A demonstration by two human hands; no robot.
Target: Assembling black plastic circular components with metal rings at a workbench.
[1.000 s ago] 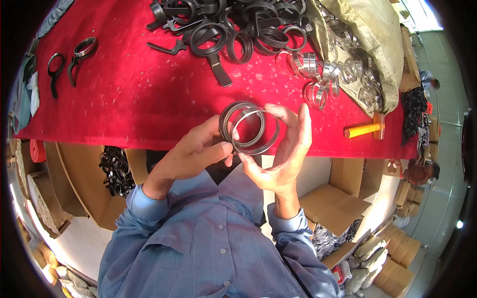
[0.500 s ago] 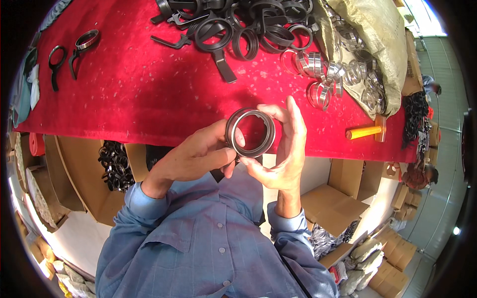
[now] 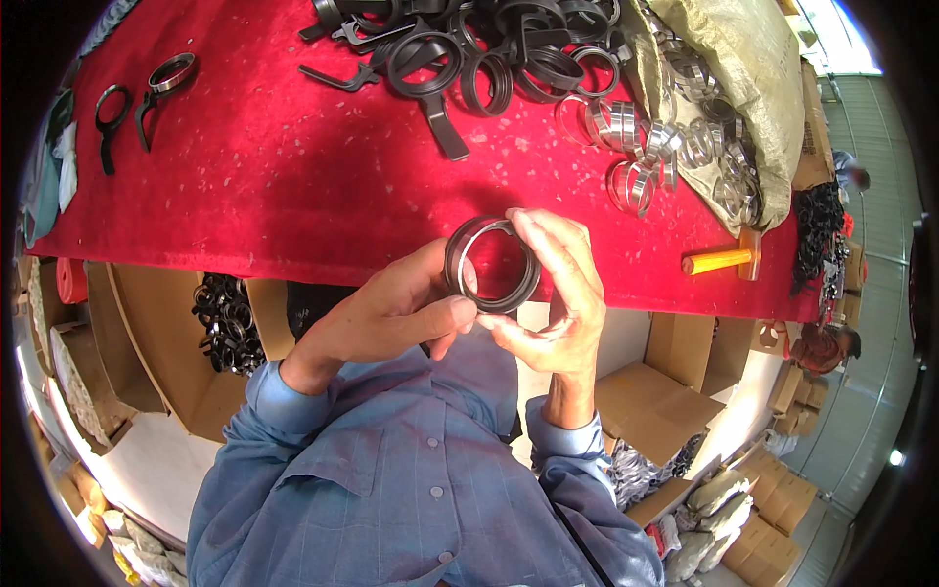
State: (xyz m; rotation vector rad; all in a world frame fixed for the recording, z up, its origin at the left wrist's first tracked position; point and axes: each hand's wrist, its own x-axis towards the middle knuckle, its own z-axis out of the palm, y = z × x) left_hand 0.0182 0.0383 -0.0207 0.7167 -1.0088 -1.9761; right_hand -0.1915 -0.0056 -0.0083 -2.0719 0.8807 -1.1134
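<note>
Both hands hold a black ring (image 3: pixel 503 302) with a shiny metal band along its rim, just above the table's front edge. My left hand (image 3: pixel 389 305) is closed on its left side, with the thumb at the lower rim. The palm hides whatever extends from the ring on that side. My right hand (image 3: pixel 569 298) grips the right side, fingertips on the top rim and thumb on the bottom. Beyond lies a heap of black rings with flat handles (image 3: pixel 423 67). Loose silver metal bands (image 3: pixel 629 186) are scattered to its right.
A red cloth (image 3: pixel 274 186) covers the table. Two handled rings (image 3: pixel 112 106) lie far left. A yellow-handled hammer (image 3: pixel 719 260) rests at right, beside a beige sack (image 3: pixel 748 78) with metal bands. Below the edge stands a cardboard box (image 3: pixel 171 352) near black parts (image 3: pixel 227 323).
My right fingers have bent down from stretched upward, and their tips now rest on the ring's top rim. The ring and my left hand have hardly moved.
</note>
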